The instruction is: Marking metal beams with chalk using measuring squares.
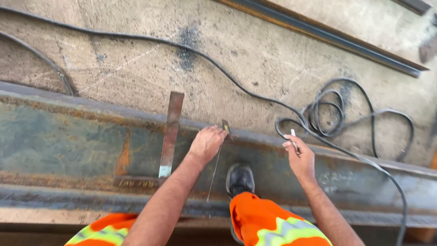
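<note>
Rusty steel beam lies across stained concrete floor.

— What's at the far flange of the rusty steel beam?
— A small dark tool, upright, perhaps a scriber. A white marker stick tilts nearby, above the web.

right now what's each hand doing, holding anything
left hand: closed on a thin metal square tool at the rusty steel beam's far edge
right hand: closed on a small white marking stick
</note>
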